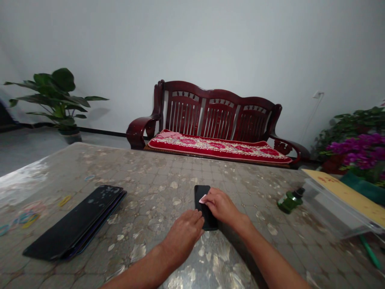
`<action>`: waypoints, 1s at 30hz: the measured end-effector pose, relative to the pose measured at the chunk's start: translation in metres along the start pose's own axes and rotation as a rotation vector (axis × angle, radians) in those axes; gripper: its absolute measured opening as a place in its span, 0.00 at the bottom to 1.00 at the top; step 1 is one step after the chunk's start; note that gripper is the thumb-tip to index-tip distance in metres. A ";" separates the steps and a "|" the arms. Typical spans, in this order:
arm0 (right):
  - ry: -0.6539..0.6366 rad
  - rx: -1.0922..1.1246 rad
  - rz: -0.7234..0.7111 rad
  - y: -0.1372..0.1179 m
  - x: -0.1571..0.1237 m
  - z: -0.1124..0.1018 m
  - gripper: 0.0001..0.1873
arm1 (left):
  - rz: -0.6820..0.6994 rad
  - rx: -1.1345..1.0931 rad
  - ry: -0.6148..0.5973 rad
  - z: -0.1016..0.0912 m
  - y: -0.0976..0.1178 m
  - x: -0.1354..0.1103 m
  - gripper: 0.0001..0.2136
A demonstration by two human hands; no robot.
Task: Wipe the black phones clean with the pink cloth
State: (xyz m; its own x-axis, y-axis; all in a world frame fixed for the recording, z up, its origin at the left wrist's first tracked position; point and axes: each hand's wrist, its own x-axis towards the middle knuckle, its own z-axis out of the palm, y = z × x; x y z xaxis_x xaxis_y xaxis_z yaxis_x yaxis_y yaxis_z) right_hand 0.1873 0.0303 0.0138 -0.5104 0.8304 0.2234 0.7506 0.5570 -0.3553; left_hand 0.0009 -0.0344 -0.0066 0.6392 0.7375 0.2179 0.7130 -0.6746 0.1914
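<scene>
A dark phone [208, 216] was shown lying flat on the patterned tabletop [168, 168], between the two hands. A small pale wipe [203, 199] was pinched between the thumb and fingers of the right hand [222, 204] and was held against the phone's face. The left hand [186, 228] was laid along the phone's near left edge, fingers close together; whether the edge was gripped or merely touched could not be told. The step in hand was judged to be the wiping of the screen; for the next move, light pressure on the wipe and a steadied phone were judged to be called for. Among the containers, a green bottle [289, 202] with a black top was seen at the right, its fill level indistinct. Beside it, a clear box [325, 208] was covered by a yellow board [345, 192]; its contents could not be made out.
</scene>
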 end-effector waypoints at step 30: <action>-0.080 0.025 -0.073 -0.010 -0.003 -0.007 0.14 | 0.004 0.029 -0.036 -0.001 0.004 0.000 0.06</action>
State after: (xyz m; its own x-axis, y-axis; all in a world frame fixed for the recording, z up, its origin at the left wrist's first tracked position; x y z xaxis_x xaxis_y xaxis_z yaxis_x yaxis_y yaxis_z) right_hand 0.1844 0.0225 0.0228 -0.5960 0.7834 0.1763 0.7001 0.6144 -0.3638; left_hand 0.0031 -0.0370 -0.0049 0.6516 0.7360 0.1837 0.7182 -0.6765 0.1629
